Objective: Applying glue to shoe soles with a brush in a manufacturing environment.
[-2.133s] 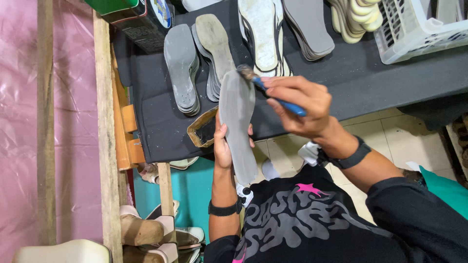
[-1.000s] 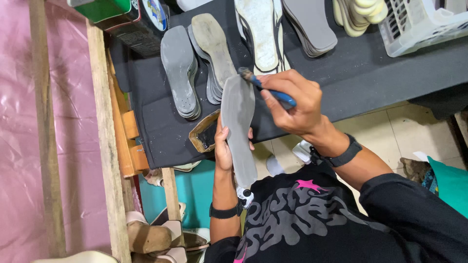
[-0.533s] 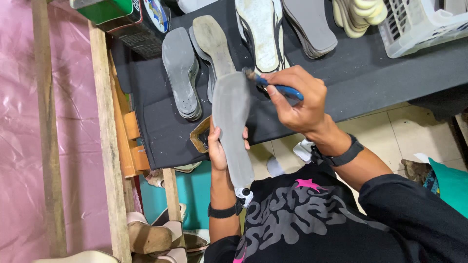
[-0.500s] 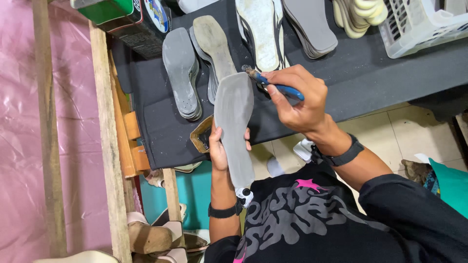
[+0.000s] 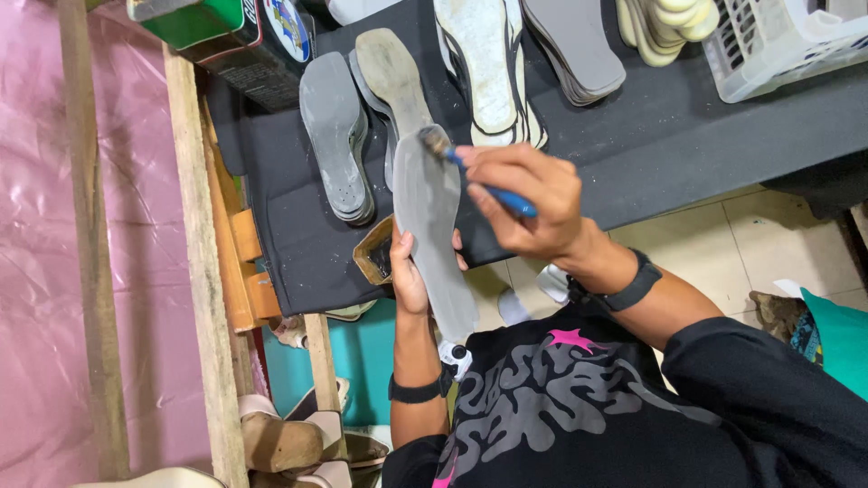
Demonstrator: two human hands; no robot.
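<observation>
The likeliest slip here, as I judge it, is the grey insole [image 5: 432, 237] tipping or sliding off its support: the left hand [image 5: 409, 271] holds it from underneath only, fingers curled up around its left edge and a thumb tip showing at its right edge, so a hard push from the brush [image 5: 470, 173] near the far end could lever the sole down or twist it out of that loose cradle. A second risk is whatever the bristles carry straying past the sole's edge onto the dark table [image 5: 651, 136] or onto the finished soles [image 5: 336, 136] lying just beyond the brush tip, since the bristle end sits right at the sole's far tip, near its rim. The right hand [image 5: 529, 203] is closed around the blue handle, fingers wrapped and pinching it, wrist bent above the table edge; a loosened grip there would drop the brush onto the sole. The insole lies directly above the left palm, running lengthwise from beyond the fingertips back past the wrist toward the person's chest, and it passes just left of the right hand, whose brush touches its far end. A small brown-rimmed pot [image 5: 375, 253] sits just left of the left hand, close enough to be knocked by it.
</observation>
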